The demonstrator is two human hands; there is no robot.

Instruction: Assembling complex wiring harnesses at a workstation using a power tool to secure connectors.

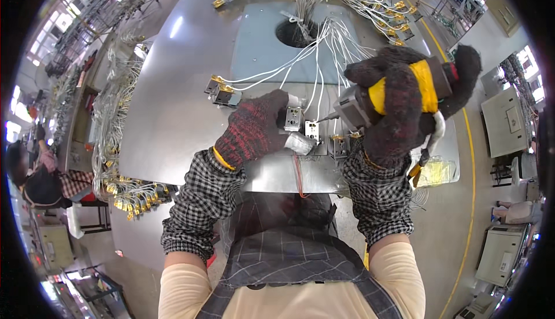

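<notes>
Steel workbench [173, 116], left hand [254, 128] pinning small metal socket [293, 119], right hand [404, 105] gripping yellow-taped power screwdriver [370, 102]

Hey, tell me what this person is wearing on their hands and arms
Both hands wear dark knitted work gloves flecked with red, each with a yellow band at the cuff. The left hand and the right hand have the same glove. Over each forearm sits a black-and-white checked sleeve cover, gathered at the elbow end, with a cream long sleeve above it.
</notes>
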